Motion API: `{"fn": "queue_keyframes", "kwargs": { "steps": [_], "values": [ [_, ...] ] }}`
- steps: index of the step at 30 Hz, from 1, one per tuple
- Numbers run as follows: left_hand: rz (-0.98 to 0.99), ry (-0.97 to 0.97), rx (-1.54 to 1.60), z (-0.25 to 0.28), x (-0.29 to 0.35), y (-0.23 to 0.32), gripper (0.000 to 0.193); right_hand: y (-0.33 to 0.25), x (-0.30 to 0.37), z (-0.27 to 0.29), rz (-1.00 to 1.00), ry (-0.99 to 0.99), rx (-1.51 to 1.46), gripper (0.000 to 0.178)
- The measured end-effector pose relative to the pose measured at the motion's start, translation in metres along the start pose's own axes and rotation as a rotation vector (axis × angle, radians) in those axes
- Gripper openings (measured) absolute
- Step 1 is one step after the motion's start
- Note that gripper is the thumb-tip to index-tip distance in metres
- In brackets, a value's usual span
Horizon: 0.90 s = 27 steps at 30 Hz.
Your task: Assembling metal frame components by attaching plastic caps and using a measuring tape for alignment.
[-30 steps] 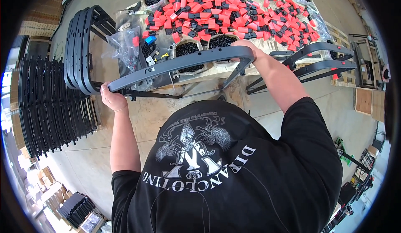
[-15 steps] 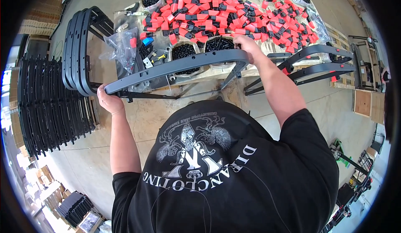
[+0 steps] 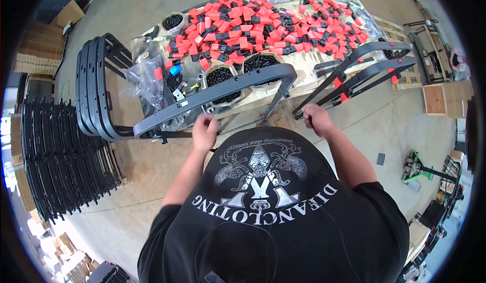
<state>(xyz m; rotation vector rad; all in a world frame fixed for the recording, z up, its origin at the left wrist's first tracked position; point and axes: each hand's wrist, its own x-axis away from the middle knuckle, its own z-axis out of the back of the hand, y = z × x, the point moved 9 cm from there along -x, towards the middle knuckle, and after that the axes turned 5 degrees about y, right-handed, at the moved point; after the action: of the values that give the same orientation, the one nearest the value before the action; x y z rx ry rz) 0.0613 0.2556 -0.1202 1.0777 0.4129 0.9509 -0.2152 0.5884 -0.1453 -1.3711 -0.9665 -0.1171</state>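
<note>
A dark grey curved metal frame point(image 3: 230, 87) rests along the near edge of the table, its rounded left end jutting out. Just below its bar is my left hand point(image 3: 205, 131), its fingers curled and slightly blurred, apart from the frame as far as I can see. Close to its fingertips lies the head of a wrench point(image 3: 211, 109). My right hand point(image 3: 319, 121) is closed in front of me, right of the frame; a small dark thing shows at its fingers, its kind unclear. Behind the frame stand two bags of black fasteners point(image 3: 220, 75), point(image 3: 260, 62).
Red-and-black plastic parts point(image 3: 253, 24) heap on the table. A clear plastic bag point(image 3: 144, 80) and a yellow-handled tool point(image 3: 194, 86) lie at its left. Similar frames stand left point(image 3: 91, 90) and right point(image 3: 354, 75). Black racks point(image 3: 66, 156) are stacked far left.
Both hands have let go of the curved frame and drawn in toward my body. The frame now sits slightly lower at its left end. My view has shifted a little.
</note>
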Motion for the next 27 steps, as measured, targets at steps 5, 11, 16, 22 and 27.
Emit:
{"fn": "queue_keyframes", "kwargs": {
  "steps": [5,11,16,22,27],
  "values": [
    [-0.418,-0.252,-0.575,-0.087,-0.099,0.047,0.03,0.093,0.028,0.06,0.164,0.118,0.499,0.014],
    [-0.372,-0.546,-0.922,-0.116,-0.106,0.065,0.042,0.123,0.118,0.076,-0.209,0.39,0.24,0.018],
    [-0.41,-0.487,-0.808,-0.119,-0.116,0.036,0.022,0.172,0.161,0.1,-0.167,0.5,0.33,0.026],
    [-0.522,-0.392,-0.668,-0.11,-0.124,0.028,0.025,0.196,0.172,0.077,-0.187,0.553,0.246,0.033],
    [-0.437,-0.291,-0.518,-0.084,-0.11,0.036,0.028,0.15,0.146,0.033,-0.193,0.486,0.118,0.023]
  ]
}}
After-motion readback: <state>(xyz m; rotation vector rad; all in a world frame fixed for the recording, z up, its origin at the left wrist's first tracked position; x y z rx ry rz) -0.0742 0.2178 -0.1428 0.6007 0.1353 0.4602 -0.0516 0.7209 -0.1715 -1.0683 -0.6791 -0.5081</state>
